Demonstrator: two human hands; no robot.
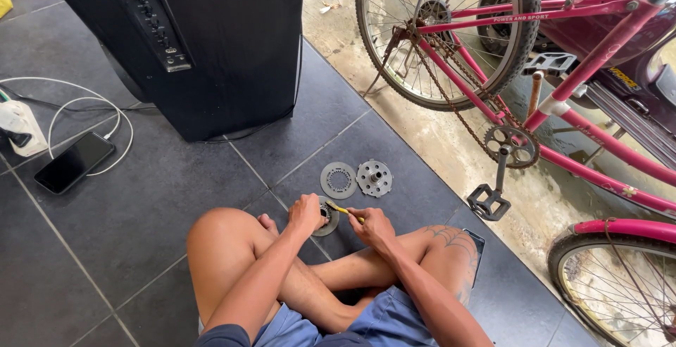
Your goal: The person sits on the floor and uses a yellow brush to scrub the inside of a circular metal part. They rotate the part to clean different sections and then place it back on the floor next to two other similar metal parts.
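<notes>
- Crossed bare legs sit closest, knees spread on the dark tiled floor (pixel 141 234), leaving a small pocket of room between them for the work.
- Left hand (pixel 307 213) has its grip clamped on a round metal part (pixel 327 219), pinning it low on the floor, seemingly to steady it.
- Right hand (pixel 372 226) has its grip closed on a yellow-handled tool (pixel 342 210), whose tip meets that part.
- Flat toothed ring (pixel 339 180) and drilled metal disc (pixel 374 178) lie side by side just beyond, within easy reach.
- Pink bicycle (pixel 563 93) crowds the right edge; a black speaker cabinet (pixel 211 44) and a phone (pixel 74 162) bound the left.
</notes>
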